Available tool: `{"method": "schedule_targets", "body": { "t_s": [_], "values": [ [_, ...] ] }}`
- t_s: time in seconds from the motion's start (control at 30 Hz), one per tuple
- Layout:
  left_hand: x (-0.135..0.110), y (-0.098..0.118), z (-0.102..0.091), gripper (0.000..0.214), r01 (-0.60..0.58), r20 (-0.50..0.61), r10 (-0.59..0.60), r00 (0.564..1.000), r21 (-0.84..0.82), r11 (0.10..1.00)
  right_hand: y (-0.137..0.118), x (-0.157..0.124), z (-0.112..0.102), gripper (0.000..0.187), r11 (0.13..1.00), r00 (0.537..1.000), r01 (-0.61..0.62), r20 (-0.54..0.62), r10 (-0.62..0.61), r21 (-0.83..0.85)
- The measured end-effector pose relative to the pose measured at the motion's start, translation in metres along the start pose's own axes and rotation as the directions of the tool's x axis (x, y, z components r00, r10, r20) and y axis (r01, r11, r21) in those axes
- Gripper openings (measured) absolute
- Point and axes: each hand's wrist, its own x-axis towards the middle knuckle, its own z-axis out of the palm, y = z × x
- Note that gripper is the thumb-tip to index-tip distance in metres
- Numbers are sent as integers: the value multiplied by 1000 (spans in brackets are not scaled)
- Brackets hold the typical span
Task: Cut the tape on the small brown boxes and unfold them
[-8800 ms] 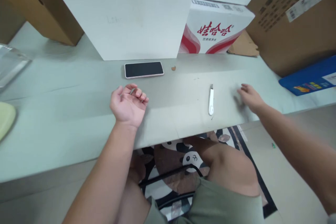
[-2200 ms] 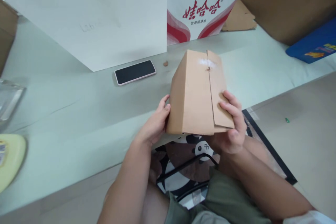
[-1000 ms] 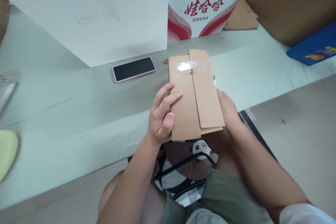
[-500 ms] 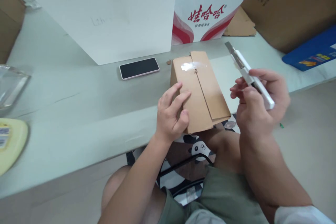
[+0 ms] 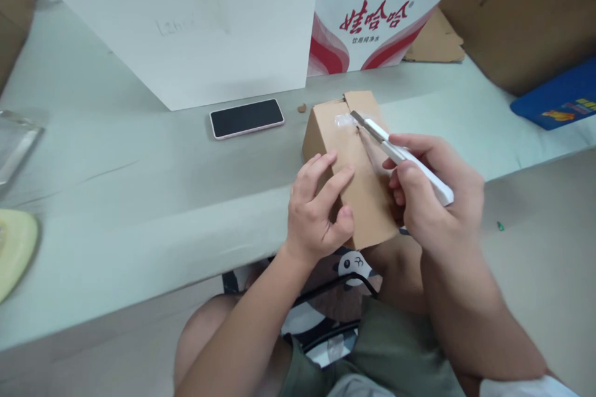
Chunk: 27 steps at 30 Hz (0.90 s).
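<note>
**Knife tip at the taped seam of a small box**

A brown cardboard box (image 5: 351, 167) lies at the near edge of the counter (image 5: 139, 180), between both hands. The left hand (image 5: 319, 211) presses flat on its top, fingers spread, gripping nothing. The right hand (image 5: 435, 198) is clenched around a white utility knife (image 5: 400, 155), whose blade tip meets the clear tape (image 5: 344, 119) at the box's far end. A phone (image 5: 246, 118) lies near, to the left.

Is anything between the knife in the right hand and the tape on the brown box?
Nothing visible. The knife in the right hand has its blade tip at the clear tape on the box. The left hand holds the box's near end, apart from the blade.
</note>
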Motion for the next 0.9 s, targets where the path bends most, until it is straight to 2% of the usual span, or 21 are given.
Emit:
{"method": "schedule_targets", "body": {
  "t_s": [0.27, 0.5, 0.73, 0.9],
  "values": [
    [0, 1, 1, 46, -1, -15, 1, 1000, 17, 1000, -6, 1, 3, 26, 994, 999, 45, -17, -47, -100],
    [-1, 0, 0, 45, 0, 0, 0, 1000, -11, 1000, -7, 7, 3, 26, 975, 990, 132, 63, -123, -180],
    [0, 1, -2, 44, 3, 16, -3, 1000, -11, 1000, -9, 3, 4, 18, 980, 995, 102, 4, -103, -171],
    [0, 0, -3, 45, 8, 26, -8, 1000, -5, 1000, -9, 5, 4, 18, 981, 996, 91, 24, -88, -172]
  ]
}}
